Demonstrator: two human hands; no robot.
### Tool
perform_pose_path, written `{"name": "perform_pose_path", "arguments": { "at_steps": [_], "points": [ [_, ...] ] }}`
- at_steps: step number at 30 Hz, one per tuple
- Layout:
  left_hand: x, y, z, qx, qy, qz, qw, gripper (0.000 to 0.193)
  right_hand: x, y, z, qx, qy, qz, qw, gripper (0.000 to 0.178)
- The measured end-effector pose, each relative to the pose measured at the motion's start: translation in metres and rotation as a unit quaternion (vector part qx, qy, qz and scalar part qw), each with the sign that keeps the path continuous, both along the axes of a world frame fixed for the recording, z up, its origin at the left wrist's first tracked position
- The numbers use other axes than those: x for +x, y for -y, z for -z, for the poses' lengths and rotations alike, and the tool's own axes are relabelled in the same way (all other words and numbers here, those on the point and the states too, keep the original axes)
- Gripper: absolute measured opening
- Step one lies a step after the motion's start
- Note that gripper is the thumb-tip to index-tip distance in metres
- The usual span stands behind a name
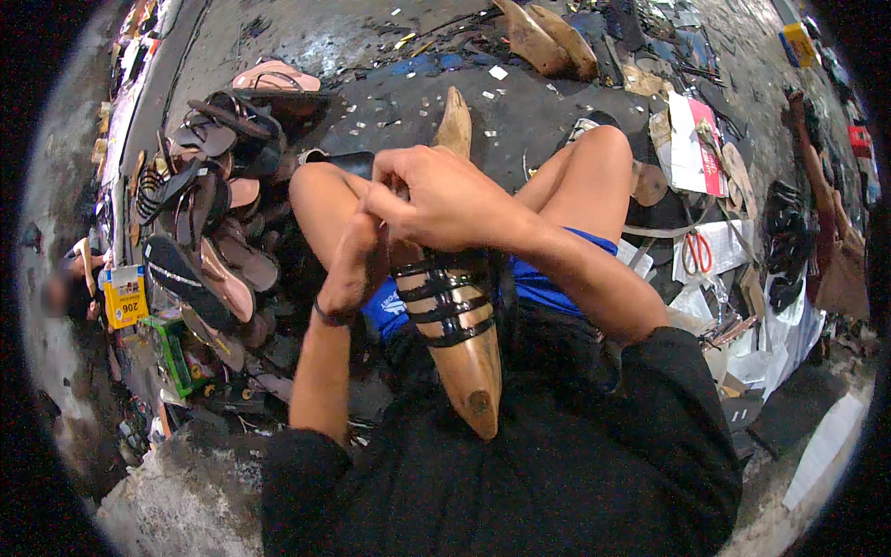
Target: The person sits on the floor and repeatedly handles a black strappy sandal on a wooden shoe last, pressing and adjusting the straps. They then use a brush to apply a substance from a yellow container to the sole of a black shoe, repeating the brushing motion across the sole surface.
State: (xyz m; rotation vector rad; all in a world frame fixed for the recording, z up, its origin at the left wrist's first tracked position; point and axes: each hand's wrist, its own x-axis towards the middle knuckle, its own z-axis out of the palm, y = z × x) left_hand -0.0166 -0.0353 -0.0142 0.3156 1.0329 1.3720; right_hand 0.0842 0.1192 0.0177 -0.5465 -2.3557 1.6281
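Fingers [390, 212] close together, black-strapped wooden shoe last [453, 311] partly beneath.

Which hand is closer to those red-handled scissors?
Right. The right hand is left of the scissors; the left hand is farther left.

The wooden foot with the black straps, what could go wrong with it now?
The straps might slip, since the wooden foot narrows towards its near tip.

That tip points at the shirt, so a hard push could poke the tummy.

The left hand and right hand are bunched close together, so a pinch seems possible.
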Motion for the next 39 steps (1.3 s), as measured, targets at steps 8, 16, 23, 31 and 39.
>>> {"name": "perform_pose_path", "arguments": {
  "at_steps": [8,16,23,31,39],
  "points": [
    [-0.019,-0.011,-0.056,-0.039,-0.089,0.141,0.985,0.048,0.062,0.033,0.041,-0.377,-0.067,0.244,0.891,0.04],
    [-0.014,-0.006,-0.046,-0.085,-0.121,0.145,0.978,0.056,0.084,0.073,0.063,-0.575,-0.06,0.187,0.794,0.033],
    [-0.016,0.004,-0.04,-0.037,-0.088,0.091,0.991,0.057,0.087,0.091,0.047,-0.623,-0.049,0.194,0.756,0.031],
    [-0.017,0.01,-0.039,-0.043,-0.072,0.055,0.995,0.053,0.093,0.092,0.03,-0.63,0.063,0.189,0.75,0.033],
    [-0.032,0.033,-0.018,-0.06,-0.079,0.035,0.994,0.047,0.109,0.1,0.059,-0.665,0.044,0.103,0.739,0.037]
  ]
}}
